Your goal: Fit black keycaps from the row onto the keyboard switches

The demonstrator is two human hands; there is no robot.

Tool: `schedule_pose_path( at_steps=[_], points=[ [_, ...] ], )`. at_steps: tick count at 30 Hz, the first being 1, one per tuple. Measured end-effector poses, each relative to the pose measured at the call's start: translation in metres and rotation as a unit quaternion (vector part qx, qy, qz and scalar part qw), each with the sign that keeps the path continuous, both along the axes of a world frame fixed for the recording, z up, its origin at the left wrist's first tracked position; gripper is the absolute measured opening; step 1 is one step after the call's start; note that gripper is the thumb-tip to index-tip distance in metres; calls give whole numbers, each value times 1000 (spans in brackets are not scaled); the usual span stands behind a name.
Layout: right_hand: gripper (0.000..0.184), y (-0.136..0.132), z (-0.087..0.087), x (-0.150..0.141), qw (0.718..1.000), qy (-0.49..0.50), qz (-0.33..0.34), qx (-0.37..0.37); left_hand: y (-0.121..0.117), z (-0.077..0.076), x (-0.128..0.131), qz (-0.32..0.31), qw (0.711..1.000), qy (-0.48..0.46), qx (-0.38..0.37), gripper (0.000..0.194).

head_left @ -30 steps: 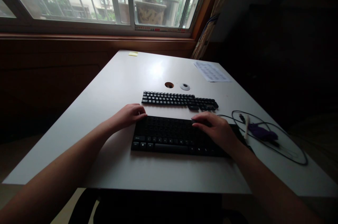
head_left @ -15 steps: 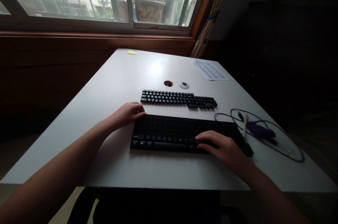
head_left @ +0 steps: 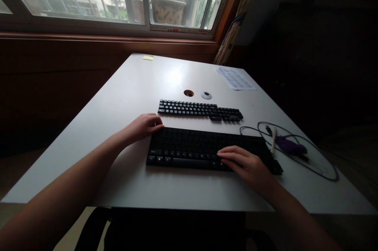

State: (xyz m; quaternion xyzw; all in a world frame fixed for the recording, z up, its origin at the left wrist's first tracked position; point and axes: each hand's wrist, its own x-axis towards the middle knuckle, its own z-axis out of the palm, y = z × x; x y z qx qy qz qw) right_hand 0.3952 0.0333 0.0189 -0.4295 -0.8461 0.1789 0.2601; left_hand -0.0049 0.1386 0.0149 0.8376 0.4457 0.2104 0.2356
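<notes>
A black keyboard (head_left: 189, 162) lies near the front of the white table. Its two front rows carry keycaps on the left and middle, while much of the area behind looks bare and dark. At its back left corner my left hand (head_left: 144, 125) grips the edge, thumb on the corner and fingers curled. Over the right part of the front rows rests my right hand (head_left: 243, 160). Its index fingertip touches the keys and its thumb is slightly apart; no loose keycap shows between them. Behind the keyboard, several loose keycaps (head_left: 186, 108) stand in rows on the table.
To the right lie a looped black cable (head_left: 320, 144), a purple cloth-like thing (head_left: 291, 146) and a pale stick (head_left: 273, 140). Farther back are a round table hole (head_left: 189, 93), a white ring (head_left: 206, 95), printed papers (head_left: 236, 79) and a yellow note (head_left: 148, 58).
My right hand's fingertips have shifted slightly to the left over the front rows, and the dark piece between finger and thumb no longer shows. My left hand stays on the keyboard corner.
</notes>
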Motion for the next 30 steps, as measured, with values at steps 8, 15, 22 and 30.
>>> schedule_pose_path(
  at_steps=[8,15,22,30],
  points=[
    [20,-1,-6,1,999,16,-39,9,0,0,0,4,1000,3,9,25],
    [10,-3,-7,-2,998,43,-36,14,0,0,0,2,1000,10,2,25],
    [6,-2,-12,-3,998,51,-39,13,0,0,0,2,1000,6,0,23],
    [6,-4,-13,-4,997,59,-42,17,1,-2,-1,0,1000,5,1,23]
  ],
)
